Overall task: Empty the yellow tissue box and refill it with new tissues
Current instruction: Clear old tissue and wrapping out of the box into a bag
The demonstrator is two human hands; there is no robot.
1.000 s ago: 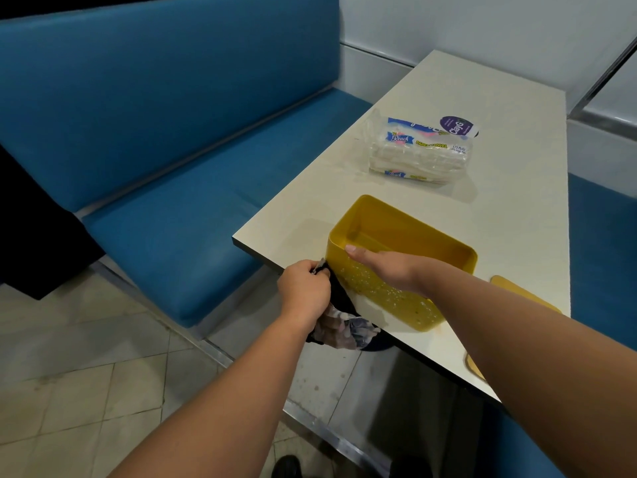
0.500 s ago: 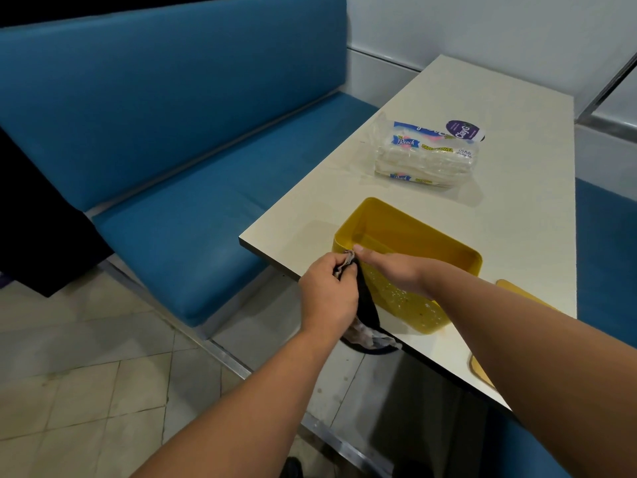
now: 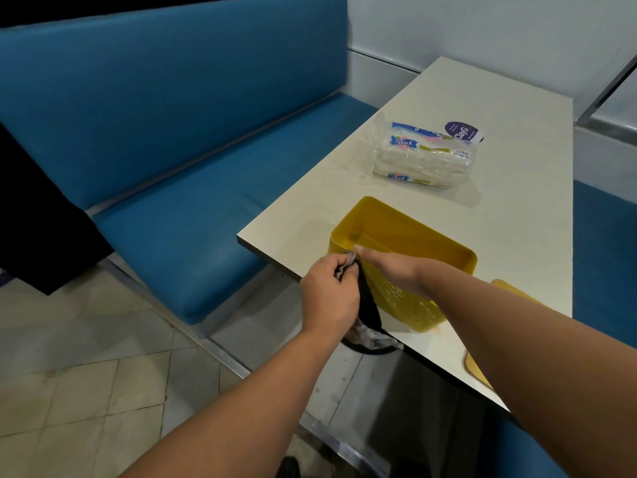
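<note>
Left hand (image 3: 329, 298) has risen, pinching black bag (image 3: 368, 305); right hand (image 3: 389, 269) grips light, rigid yellow plastic tissue box (image 3: 431, 243) by its rim

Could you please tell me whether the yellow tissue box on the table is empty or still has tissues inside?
Empty, as far as visible: the yellow tissue box stands open-topped, showing only bare yellow walls and floor.

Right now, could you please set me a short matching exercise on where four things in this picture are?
Things:
1. yellow tissue box
2. paper towel pack
3. black bag
4. yellow lid

Places:
A. farther along the table, unopened
B. flat at the near table edge, under the right forearm
C. hanging below the table corner, pinched by the left hand
D. open on the table, rim under the right hand

Pairs: 1-D, 2-A, 3-C, 4-B
</note>
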